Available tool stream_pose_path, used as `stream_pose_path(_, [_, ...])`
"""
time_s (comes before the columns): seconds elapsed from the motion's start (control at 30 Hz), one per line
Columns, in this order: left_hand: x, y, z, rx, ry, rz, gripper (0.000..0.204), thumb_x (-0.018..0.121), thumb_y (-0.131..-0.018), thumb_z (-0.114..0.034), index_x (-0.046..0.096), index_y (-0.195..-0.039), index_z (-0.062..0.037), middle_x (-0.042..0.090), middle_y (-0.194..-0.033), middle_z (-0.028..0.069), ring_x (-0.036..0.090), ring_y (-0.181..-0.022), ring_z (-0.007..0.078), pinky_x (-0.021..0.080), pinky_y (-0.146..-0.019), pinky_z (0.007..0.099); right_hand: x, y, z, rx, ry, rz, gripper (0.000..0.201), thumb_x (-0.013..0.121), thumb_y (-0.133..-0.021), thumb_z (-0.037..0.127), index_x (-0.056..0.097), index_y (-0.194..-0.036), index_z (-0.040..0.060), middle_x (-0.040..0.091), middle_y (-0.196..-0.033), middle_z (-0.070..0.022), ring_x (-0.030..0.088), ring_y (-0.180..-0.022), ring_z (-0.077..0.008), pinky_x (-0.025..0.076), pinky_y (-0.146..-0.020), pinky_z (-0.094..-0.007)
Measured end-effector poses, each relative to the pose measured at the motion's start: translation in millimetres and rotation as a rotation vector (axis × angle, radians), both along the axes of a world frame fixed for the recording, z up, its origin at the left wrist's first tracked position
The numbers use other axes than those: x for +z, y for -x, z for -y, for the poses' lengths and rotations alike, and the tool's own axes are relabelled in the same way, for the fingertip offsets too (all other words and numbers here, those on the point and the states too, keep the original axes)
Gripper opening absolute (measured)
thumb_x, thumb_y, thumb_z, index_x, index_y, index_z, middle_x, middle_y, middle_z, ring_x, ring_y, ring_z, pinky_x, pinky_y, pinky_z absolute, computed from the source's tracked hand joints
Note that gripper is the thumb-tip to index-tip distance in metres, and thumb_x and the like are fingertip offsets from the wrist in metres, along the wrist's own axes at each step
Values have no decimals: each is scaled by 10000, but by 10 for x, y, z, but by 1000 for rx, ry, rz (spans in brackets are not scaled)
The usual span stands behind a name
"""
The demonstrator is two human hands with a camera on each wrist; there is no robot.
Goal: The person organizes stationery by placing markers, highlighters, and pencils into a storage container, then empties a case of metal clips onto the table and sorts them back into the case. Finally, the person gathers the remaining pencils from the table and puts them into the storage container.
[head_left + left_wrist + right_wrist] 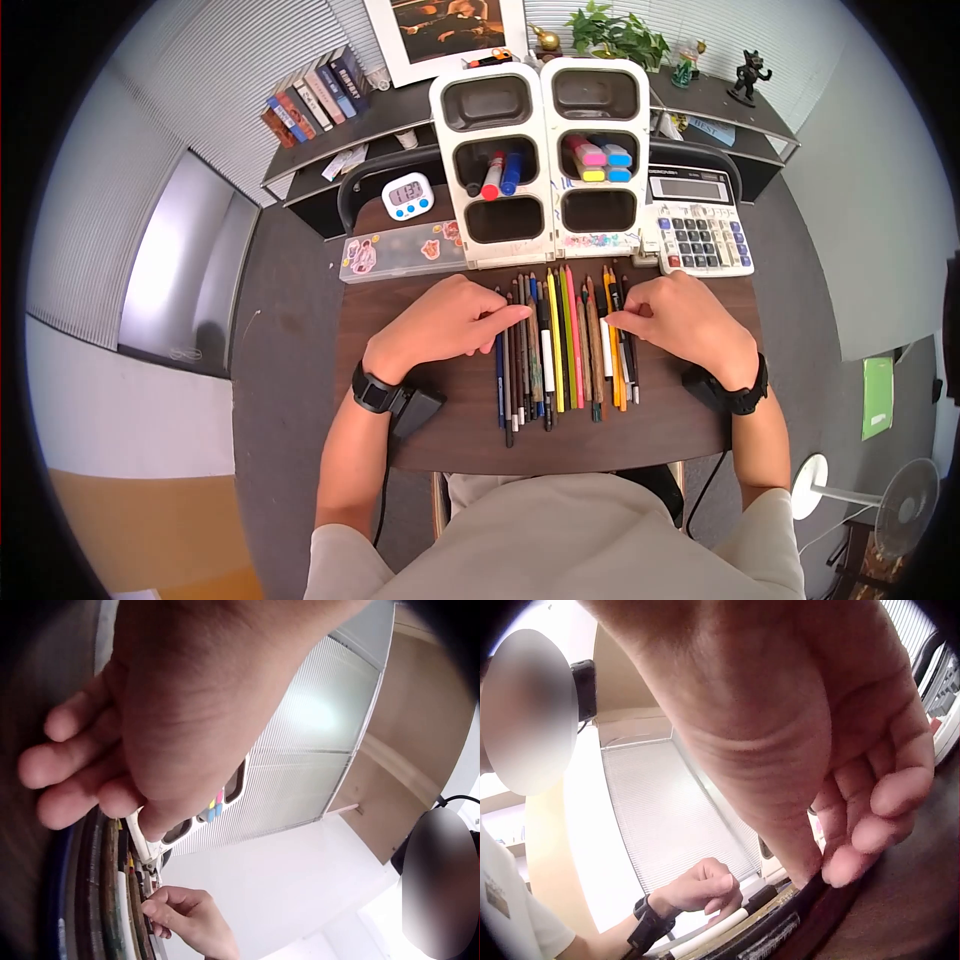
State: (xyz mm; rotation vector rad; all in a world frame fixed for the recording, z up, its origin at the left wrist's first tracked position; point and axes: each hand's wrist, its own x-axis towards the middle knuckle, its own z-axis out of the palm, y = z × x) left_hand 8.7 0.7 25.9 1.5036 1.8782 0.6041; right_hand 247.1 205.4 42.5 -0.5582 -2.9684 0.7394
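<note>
A row of pencils and pens (565,350) lies side by side on the brown table, points toward the organizer. My left hand (450,315) is over the left end of the row, its thumb across the upper parts of the pencils. In the left wrist view that hand (180,712) has loosely bent fingers beside dark pencils (94,892). At the right end, my right hand (685,320) has its thumb at the upper part of the pens. The right wrist view shows this hand (802,742) with relaxed fingers, thumb tip against a dark pen; neither hand visibly grips anything.
A white organizer (548,170) with markers and highlighters stands behind the row. To its left are a timer (407,196) and a stickered clear case (400,252); at its right lies a calculator (705,235). Black cables run off the table's front edge on both sides.
</note>
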Motion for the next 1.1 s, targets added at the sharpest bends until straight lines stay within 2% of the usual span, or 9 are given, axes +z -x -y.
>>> stream_pose_path(0.2, [-58,15,2,-12,-221,-42,580,605,-1097,-380,660,-647,-19,657,-562,65,648,-497,192,492,-535,322,-43,52,27,94,-156,-80,249,784,-922,251,770,-809,29,735,-747,-146,722,-722,-340,572,-674,-428])
stream_pose_path(0.3, [-133,30,-3,-26,-403,-147,571,637,-1080,-358,627,-617,-25,642,-541,84,641,-494,237,482,-528,351,21,137,237,274,-104,-385,92,805,-876,136,754,-882,60,721,-811,-89,700,-729,-286,573,-665,-389])
stream_pose_path(0.4, [-171,53,-11,-22,-456,-167,555,647,-1071,-348,634,-623,-22,645,-548,98,640,-497,250,471,-523,364,4,192,468,620,-190,-383,171,767,-846,101,739,-1014,88,684,-977,-50,699,-892,-240,584,-716,-364])
stream_pose_path(0.43, [-167,53,-8,-17,-477,-150,544,666,-1056,-337,624,-624,-10,613,-548,140,599,-490,316,450,-515,395,-28,194,533,637,-196,-373,171,767,-846,101,739,-1014,88,684,-977,-50,699,-892,-240,584,-716,-364])
stream_pose_path(0.57, [-176,26,-4,-11,-593,-132,543,692,-1033,-336,606,-615,-1,528,-558,202,513,-537,415,429,-529,443,-77,199,699,818,-467,-284,226,700,-820,132,720,-1037,72,655,-1080,-30,655,-981,-186,567,-745,-319])
stream_pose_path(0.73, [-202,15,10,-8,-588,-148,559,676,-1039,-363,616,-612,-7,553,-560,194,544,-540,402,448,-553,454,13,264,791,956,-708,-285,245,690,-799,156,716,-1024,62,647,-1060,-10,615,-975,-156,530,-768,-280])
stream_pose_path(0.9, [-251,11,9,-47,-537,-141,563,661,-1046,-365,623,-616,-5,578,-570,192,550,-536,398,459,-550,444,158,350,727,982,-729,-265,259,680,-804,143,718,-1048,63,666,-1076,-19,643,-994,-159,552,-803,-282])
stream_pose_path(0.97, [-284,14,-7,-62,-554,-144,555,662,-1047,-357,627,-626,3,594,-588,198,565,-537,392,464,-557,442,318,362,662,926,-549,-425,244,717,-813,119,731,-1048,57,704,-1102,-31,693,-985,-177,594,-814,-309])
stream_pose_path(1.1, [-236,-4,0,-55,-495,1,561,655,-1056,-357,626,-637,15,602,-597,196,561,-532,381,462,-560,439,843,339,505,705,-499,-724,201,779,-822,13,754,-1020,36,764,-1063,-76,745,-882,-219,626,-765,-333])
